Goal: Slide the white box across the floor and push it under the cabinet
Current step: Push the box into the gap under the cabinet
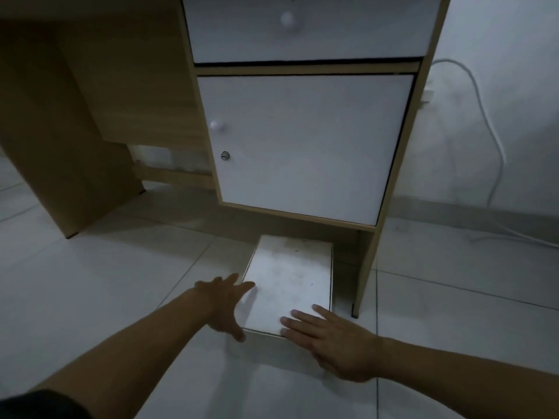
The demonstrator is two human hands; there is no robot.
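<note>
On a pale tiled floor (121,282), directly in front of one wood-framed cabinet (302,140), lies one white box (290,282). Its far end sits at the gap beneath the cabinet, just under the bottom edge, while most of its flat, slightly smudged top sticks out toward the viewer. The box is close beside the cabinet's right leg (364,273).

Two bare hands rest on the box, both flat with fingers spread, neither one gripping anything. One left hand (225,306) lies against the near left corner of the box, fingers reaching onto its top and thumb down by its front edge. One right hand (332,340) lies over the near right corner, fingertips (295,317) pressed on the top surface.

Two white fronts show on the cabinet: one drawer front (308,28) above and one door (302,146) below. Each has one round white knob; the door's knob (217,125) is at its left side, with one small metal lock (225,156) beneath it. Left of the cabinet stands one wooden panel (60,131). Right of the cabinet, one white cable (496,140) hangs down the wall to the floor.
</note>
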